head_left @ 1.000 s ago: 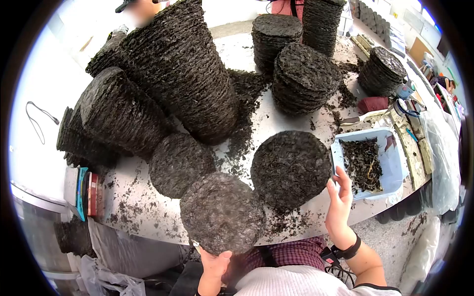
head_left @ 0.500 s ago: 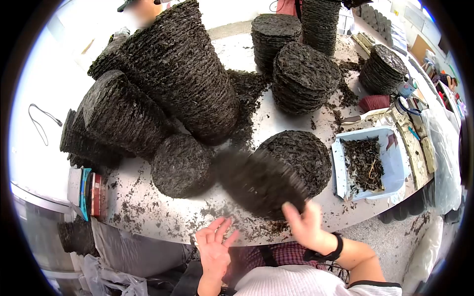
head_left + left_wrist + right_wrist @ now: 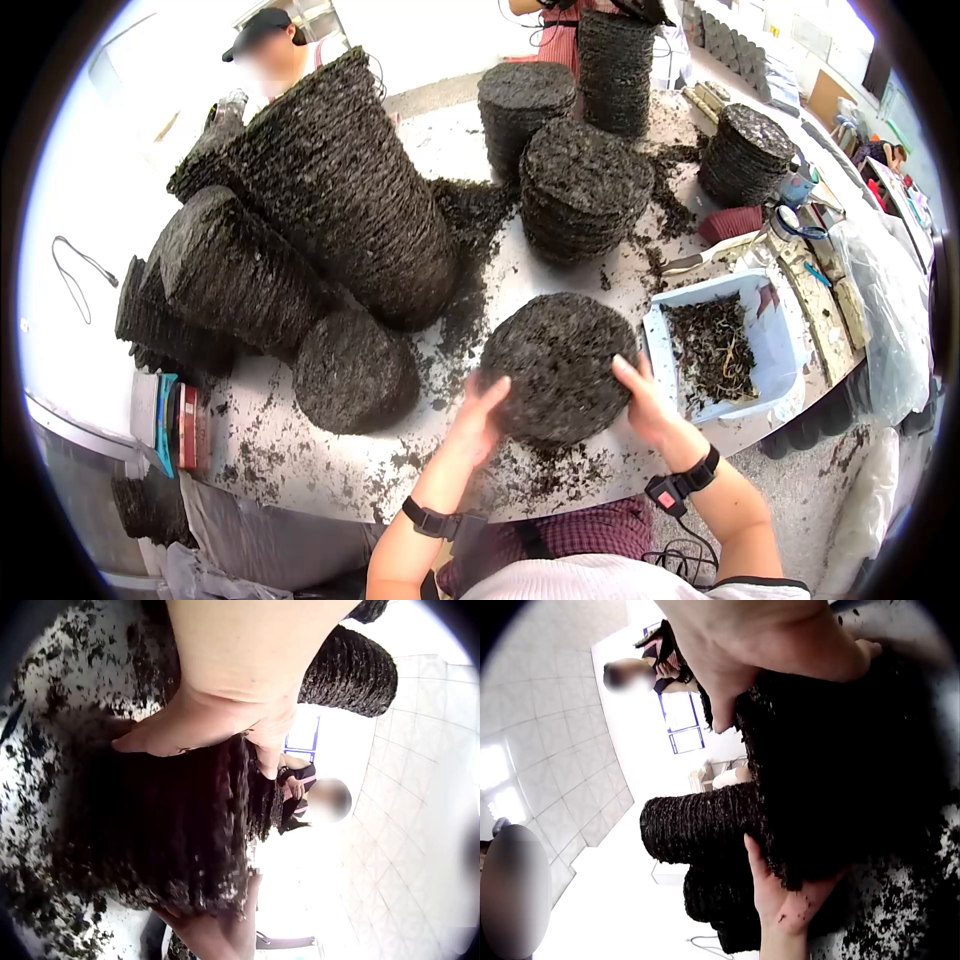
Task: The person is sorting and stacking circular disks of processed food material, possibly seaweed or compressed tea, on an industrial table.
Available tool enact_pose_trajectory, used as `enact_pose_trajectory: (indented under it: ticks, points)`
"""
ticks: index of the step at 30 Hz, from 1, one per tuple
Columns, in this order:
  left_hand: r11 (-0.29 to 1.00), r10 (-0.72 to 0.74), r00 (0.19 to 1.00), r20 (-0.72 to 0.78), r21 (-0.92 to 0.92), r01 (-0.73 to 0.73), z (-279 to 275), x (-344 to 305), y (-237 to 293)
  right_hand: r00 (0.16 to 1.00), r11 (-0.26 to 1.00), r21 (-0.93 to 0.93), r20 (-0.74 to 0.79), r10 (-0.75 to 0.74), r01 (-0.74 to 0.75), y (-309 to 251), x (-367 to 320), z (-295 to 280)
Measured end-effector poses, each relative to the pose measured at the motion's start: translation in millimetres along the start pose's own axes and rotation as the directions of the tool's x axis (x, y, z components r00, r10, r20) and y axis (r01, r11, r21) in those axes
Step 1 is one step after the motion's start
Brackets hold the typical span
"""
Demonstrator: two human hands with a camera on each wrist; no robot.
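head cam's up high, facing forward and down over the flake-strewn white table [image 3: 515, 272] — wrist cams sit way closer, tipped sideways opposite ways, and both share the round black stack of flaky discs [image 3: 562, 370].

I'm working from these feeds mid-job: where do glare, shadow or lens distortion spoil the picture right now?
Head view: fisheye distortion, black corners, broad white surface at left nearly blown out; left wrist: glare bleaches the area right of the dark round stack of flaky sheets; right wrist: that stack is largely near-black, texture mostly lost.
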State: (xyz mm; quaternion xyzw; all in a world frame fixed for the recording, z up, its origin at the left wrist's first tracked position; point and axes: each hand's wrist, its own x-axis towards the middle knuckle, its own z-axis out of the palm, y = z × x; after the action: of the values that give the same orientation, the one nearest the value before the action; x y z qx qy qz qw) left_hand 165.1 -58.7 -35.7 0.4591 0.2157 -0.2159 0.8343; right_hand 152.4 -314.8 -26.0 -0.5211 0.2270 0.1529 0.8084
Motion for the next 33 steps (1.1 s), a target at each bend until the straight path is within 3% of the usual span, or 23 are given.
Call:
enact_pose_trajectory:
  ticks: [1, 3, 4, 5, 7, 8, 11, 13, 15, 21, 25, 28, 31, 32, 33]
  points:
    - [0.988, -0.027, 0.994, -0.106, 0.151, 0.043, 13, -3, 5, 0.999, 0.998, 0.042, 0.039, 0.036, -0.037, 6, 2, 0]
    - [0.979, 0.074, 0.995, 0.06, 0.188, -0.084, 4, 10, -10, 0.995, 0.993, 0.114, 0.096, 0.029, -0.04, 11, 3, -1]
    - [0.973, 0.093, 0.994, 0.06, 0.204, -0.104, 10, 4, -12, 0.999, 0.99, 0.136, 0.039, 0.022, -0.027, 7, -1, 2]
    - [0.966, 0.106, 0.994, 0.009, 0.236, -0.105, 6, 5, -20, 0.997, 0.987, 0.149, 0.057, 0.057, -0.065, 7, 0, -1]
    - [0.973, 0.093, 0.995, 0.039, 0.209, -0.099, 2, 2, -27, 0.987, 0.974, 0.175, 0.094, 0.131, -0.146, 7, 2, -8]
    - [0.955, 0.091, 0.995, 0.047, 0.28, -0.1, -1, -1, -29, 0.989, 0.983, 0.12, 0.076, 0.128, -0.136, 7, 0, -7]
    - [0.985, 0.032, 0.988, -0.149, 0.171, -0.006, 16, -30, -16, 0.994, 0.993, 0.092, 0.086, 0.061, -0.069, -9, -7, -3]
    - [0.972, 0.237, 0.972, 0.004, 0.011, -0.237, 9, -33, -26, 0.99, 0.989, 0.136, 0.122, -0.068, 0.051, -39, -14, 10]
    - [0.959, 0.277, 0.96, -0.037, -0.048, -0.278, -4, -35, -33, 0.961, 0.961, 0.172, 0.138, -0.241, 0.217, -71, -9, 19]
    - [0.936, 0.326, 0.944, -0.048, 0.159, -0.315, -15, -60, -32, 0.851, 0.81, 0.365, 0.079, -0.518, 0.459, -200, 50, 60]
    - [0.931, 0.347, 0.931, -0.111, 0.16, -0.327, -34, -75, -38, 0.893, 0.837, 0.361, 0.026, -0.449, 0.411, -234, 106, 73]
    - [0.935, 0.343, 0.923, -0.174, 0.15, -0.32, -47, -89, -40, 0.966, 0.928, 0.275, -0.005, -0.26, 0.251, -231, 162, 56]
    - [0.92, 0.379, 0.9, -0.216, 0.195, -0.341, -70, -97, -48, 0.95, 0.931, 0.189, -0.08, -0.301, 0.311, -237, 190, 49]
    - [0.916, 0.39, 0.885, -0.253, 0.201, -0.346, -75, -99, -48, 0.96, 0.942, 0.2, 0.03, -0.28, 0.269, -240, 191, 48]
    - [0.903, 0.422, 0.865, -0.271, 0.21, -0.375, -83, -100, -50, 0.951, 0.943, 0.13, -0.087, -0.298, 0.307, -244, 183, 54]
